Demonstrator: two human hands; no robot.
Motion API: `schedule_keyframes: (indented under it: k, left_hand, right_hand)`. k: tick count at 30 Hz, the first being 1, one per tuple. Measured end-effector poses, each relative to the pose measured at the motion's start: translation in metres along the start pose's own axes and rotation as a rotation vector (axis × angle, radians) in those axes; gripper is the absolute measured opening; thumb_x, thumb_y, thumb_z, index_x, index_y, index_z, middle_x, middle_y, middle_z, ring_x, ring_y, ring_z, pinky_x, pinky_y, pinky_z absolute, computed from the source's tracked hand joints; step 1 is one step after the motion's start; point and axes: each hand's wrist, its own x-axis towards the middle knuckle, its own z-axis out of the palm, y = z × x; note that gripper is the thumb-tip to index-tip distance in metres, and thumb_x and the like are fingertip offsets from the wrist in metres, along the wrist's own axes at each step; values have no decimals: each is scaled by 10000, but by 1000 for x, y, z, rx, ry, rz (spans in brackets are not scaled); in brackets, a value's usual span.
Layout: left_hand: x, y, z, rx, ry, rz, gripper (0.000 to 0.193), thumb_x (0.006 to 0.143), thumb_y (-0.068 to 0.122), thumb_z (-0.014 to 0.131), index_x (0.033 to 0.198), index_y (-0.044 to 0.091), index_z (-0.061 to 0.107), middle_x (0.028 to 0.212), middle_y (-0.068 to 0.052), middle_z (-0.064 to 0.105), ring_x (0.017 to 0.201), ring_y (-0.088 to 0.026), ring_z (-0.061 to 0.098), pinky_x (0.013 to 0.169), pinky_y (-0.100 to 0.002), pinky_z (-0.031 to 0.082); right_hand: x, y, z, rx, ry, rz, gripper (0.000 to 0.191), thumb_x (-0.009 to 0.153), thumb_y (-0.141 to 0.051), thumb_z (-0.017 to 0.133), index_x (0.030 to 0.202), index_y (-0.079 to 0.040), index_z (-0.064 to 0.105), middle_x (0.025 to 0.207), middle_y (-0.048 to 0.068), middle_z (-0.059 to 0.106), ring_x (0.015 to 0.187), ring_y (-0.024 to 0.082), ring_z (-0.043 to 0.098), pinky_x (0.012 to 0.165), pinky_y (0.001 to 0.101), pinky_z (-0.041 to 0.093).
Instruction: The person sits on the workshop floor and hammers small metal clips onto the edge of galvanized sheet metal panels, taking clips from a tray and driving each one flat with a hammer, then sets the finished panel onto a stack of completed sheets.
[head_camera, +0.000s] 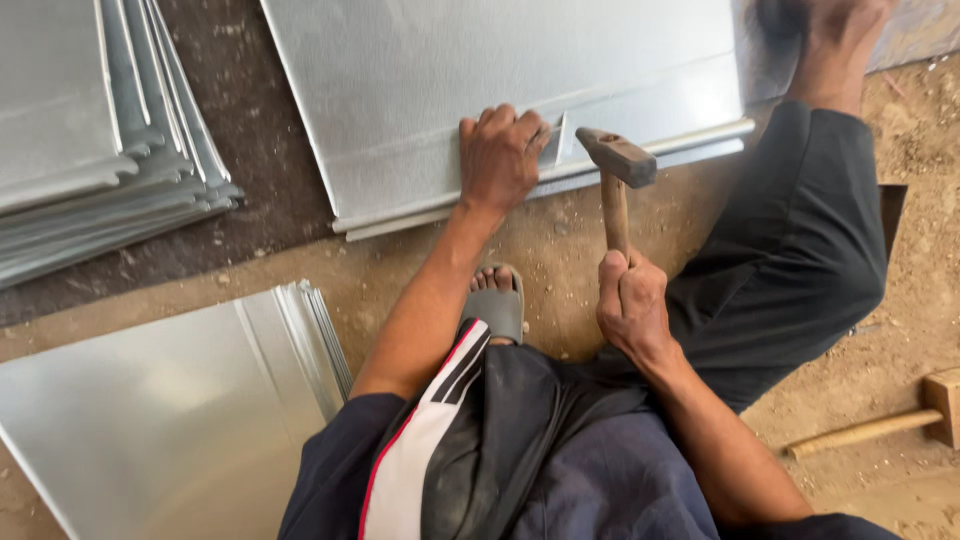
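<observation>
The right hand (632, 300) is closed tight around the lower part of a wooden hammer (617, 175) handle, at centre frame. The handle runs nearly straight up the picture from the fist, and the steel head sits crosswise at its top, its long axis tilted slightly down to the right. The head lies directly over the folded lower edge of the metal sheet (480, 80), which fills the upper middle of the frame.

The left hand (500, 155) lies flat, palm down and fingers curled, on that same edge, just left of the hammer head. Hand and head are near one another but apart; a small raised tab of sheet shows between them. Whether the head touches the fold cannot be told.

The fold itself runs from lower left to upper right, rising gently, so the hammer handle stands roughly square to it. The left hand is the nearer to the sheet, being in contact; the right hand stays well below it, over bare earth.

A sandalled foot (495, 300) rests between the forearms. Stacked sheets (100, 150) lie at upper left, another pile (170, 410) at lower left. A wooden mallet (880, 425) lies at the right edge.
</observation>
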Motion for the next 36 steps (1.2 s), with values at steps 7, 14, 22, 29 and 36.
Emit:
schedule_keyframes:
  k: [7, 14, 22, 29, 36]
  left_hand:
    - [-1, -3, 6, -9, -71, -47, 133, 958, 264, 695, 894, 166, 758, 666, 9, 570, 645, -161, 465, 709, -366, 315]
    - [1, 3, -6, 48, -33, -20, 86, 905, 225, 695, 893, 165, 757, 708, -28, 593, 702, -177, 528, 728, -396, 322]
    - [1, 4, -9, 12, -49, -27, 112, 932, 212, 654, 882, 169, 745, 704, -30, 610, 702, -184, 543, 724, -402, 325]
    - [1, 1, -3, 69, -121, -42, 140, 982, 178, 611, 932, 173, 741, 696, -21, 608, 673, -188, 528, 723, -391, 337]
    - [2, 9, -14, 88, -115, -32, 95, 924, 214, 663, 882, 170, 735, 710, -46, 615, 728, -200, 572, 730, -413, 339]
  right_hand:
    - [-10, -11, 2, 31, 33, -38, 369, 1077, -148, 448, 751, 14, 506, 613, 104, 464, 506, 204, 465, 491, 385, 382]
    - [-7, -10, 2, 7, 36, -72, 439, 1113, -159, 463, 707, 1, 512, 622, 92, 490, 515, 190, 472, 499, 360, 372]
    - [-10, 4, 11, -101, -43, -9, 437, 1098, -181, 482, 720, 34, 528, 620, 134, 485, 492, 246, 468, 511, 401, 379]
    - [-13, 30, 14, -123, -78, -13, 440, 1105, -163, 461, 731, 52, 542, 629, 177, 514, 517, 283, 522, 521, 441, 405]
    - [-2, 2, 6, -266, -120, -64, 494, 1159, -220, 466, 742, 24, 565, 696, 188, 556, 533, 332, 529, 543, 433, 390]
